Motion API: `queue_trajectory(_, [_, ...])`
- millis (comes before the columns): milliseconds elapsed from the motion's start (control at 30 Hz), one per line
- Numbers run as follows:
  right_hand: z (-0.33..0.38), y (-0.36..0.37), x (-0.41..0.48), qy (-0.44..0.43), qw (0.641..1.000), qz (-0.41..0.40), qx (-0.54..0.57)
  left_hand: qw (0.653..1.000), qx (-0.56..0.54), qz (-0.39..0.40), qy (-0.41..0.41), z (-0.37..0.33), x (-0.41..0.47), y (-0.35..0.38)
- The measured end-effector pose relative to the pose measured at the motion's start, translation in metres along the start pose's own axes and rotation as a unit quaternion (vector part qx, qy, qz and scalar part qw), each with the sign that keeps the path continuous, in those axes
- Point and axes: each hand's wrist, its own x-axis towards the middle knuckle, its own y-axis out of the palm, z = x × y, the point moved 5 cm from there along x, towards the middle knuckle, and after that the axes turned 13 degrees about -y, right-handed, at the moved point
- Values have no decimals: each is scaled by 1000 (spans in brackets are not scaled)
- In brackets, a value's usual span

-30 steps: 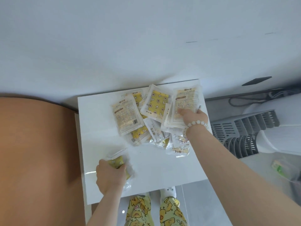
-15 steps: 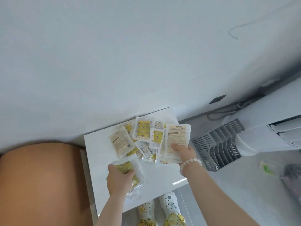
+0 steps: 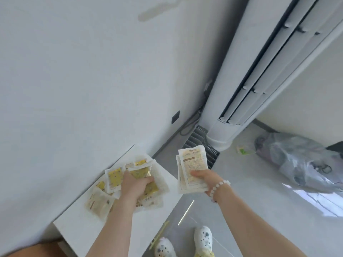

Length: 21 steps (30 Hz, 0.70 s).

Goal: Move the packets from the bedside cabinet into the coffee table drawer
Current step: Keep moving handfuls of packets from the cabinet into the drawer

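Observation:
The white bedside cabinet [image 3: 78, 229] stands against the wall at lower left. A heap of yellow and white packets [image 3: 113, 178] lies on its top. My left hand [image 3: 134, 186] grips a bunch of yellow packets [image 3: 141, 172] just above that heap. My right hand [image 3: 206, 179], with a bead bracelet at the wrist, holds a small stack of white packets [image 3: 192, 168] upright over the floor, to the right of the cabinet. The coffee table drawer is out of view.
A tall white standing air conditioner [image 3: 246, 86] rises at the right, with a grey grille [image 3: 196, 138] at its foot. A grey plastic-wrapped bundle [image 3: 297, 162] lies on the floor at far right. The brown bed edge [image 3: 33, 251] shows at bottom left. My shoes [image 3: 203, 238] stand on grey floor.
My view has swung up and to the right. My right hand has lifted its white packets off the cabinet and out over the floor. My left hand has moved onto the heap, gripping more yellow packets.

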Motion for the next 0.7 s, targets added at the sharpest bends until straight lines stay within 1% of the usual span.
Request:
queue_trajectory(200, [20,-81,-51,-43,993,-69,79,989,67,116,67,-53,-55,87])
queue_trajectory(333, [18,-146,-87,-65,984,-121,118,965,123,197,123,-76,-105,160])
queue_trajectory(567, [-8,-265,-163,-103,951,-221,189,915,222,299,156,-57,-194,273])
queue_trajectory(700, [-34,-320,-212,-125,925,-258,248,889,265,330,176,-33,-256,330])
